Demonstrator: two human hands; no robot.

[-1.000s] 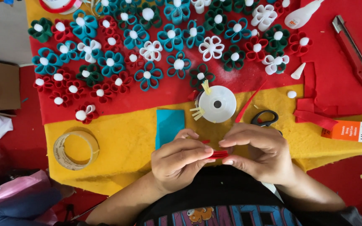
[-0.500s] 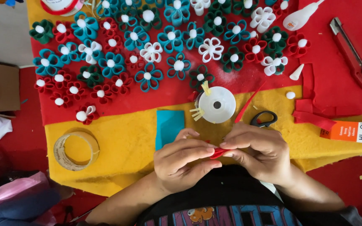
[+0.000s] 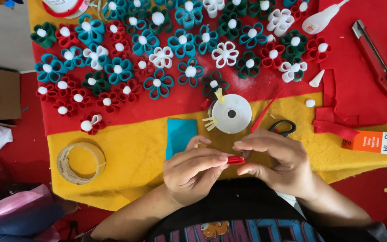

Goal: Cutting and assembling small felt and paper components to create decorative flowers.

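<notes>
Red strip lay crosswise between your grips, left hand and right hand each pinching an end.

Bare forearms; black shirt, colourful printed graphic.

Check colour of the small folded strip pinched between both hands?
Red; the folded strip shows in the head view, pinched between left hand and right hand.

Bright, even light falls across the felt sheets, leaving only soft shadows beneath the hands. There is no harsh glare. Focus is sharp at centre, with slight wide-angle bending and softness toward the corners.
</notes>
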